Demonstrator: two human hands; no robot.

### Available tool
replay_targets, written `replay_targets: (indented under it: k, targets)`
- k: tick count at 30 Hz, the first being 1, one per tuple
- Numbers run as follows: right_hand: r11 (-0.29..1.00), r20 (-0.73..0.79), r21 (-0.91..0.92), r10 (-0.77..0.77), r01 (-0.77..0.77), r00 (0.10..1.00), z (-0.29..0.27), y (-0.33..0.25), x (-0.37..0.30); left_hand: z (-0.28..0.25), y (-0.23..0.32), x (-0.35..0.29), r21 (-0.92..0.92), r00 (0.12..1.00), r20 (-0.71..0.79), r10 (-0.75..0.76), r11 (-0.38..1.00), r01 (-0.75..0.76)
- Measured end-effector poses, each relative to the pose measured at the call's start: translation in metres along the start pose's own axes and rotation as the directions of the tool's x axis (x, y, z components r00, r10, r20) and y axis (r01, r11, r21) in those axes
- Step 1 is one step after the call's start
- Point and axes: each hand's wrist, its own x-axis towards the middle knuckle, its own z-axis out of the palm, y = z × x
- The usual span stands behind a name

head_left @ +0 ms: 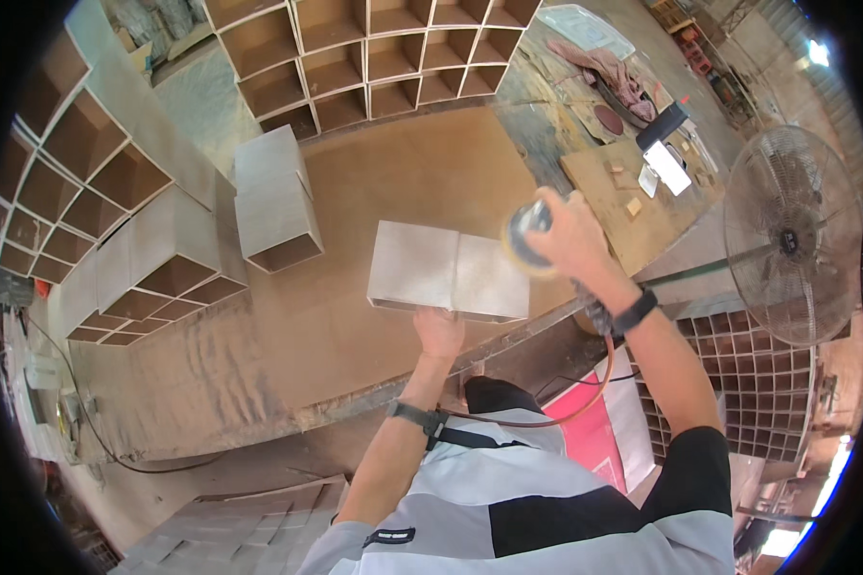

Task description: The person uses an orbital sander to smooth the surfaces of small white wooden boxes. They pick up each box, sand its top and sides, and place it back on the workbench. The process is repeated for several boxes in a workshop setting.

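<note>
A pale grey, open-sided wooden box (pixel 412 264) with a seam across its middle lies on the brown-topped workbench (pixel 355 201) in front of me. My left hand (pixel 438 332) grips its near edge, the fingertips hidden inside the open side. An air-hosed orbital sander (pixel 520 233) is in my right hand (pixel 573 233), the fingers wrapped over its top. It is tilted at the box's right end; whether the pad touches the box I cannot tell. The hose (pixel 611 369) runs from my right wrist down past my body.
Another grey box (pixel 276 196) stands further left on the bench. Stacked compartment units (pixel 369 57) rise at the back and left (pixel 91 144). Beyond my right hand lies a board (pixel 633 206) with a phone (pixel 666 168) and wood scraps. A large fan (pixel 786 235) stands at the right.
</note>
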Motion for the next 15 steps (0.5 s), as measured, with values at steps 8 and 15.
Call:
replay_targets:
  k: [8,15]
  targets:
    - [0.714,-0.338,0.698,0.261,0.055,0.904,-0.026,0.091,-0.006,-0.022,0.031,0.01,-0.023,0.999,0.041,-0.024,0.999,0.025]
    - [-0.3,0.003,0.932,0.566,0.203,0.824,-0.005,0.137,-0.014,-0.029,0.03,0.012,0.139,0.976,-0.019,-0.218,0.966,0.219]
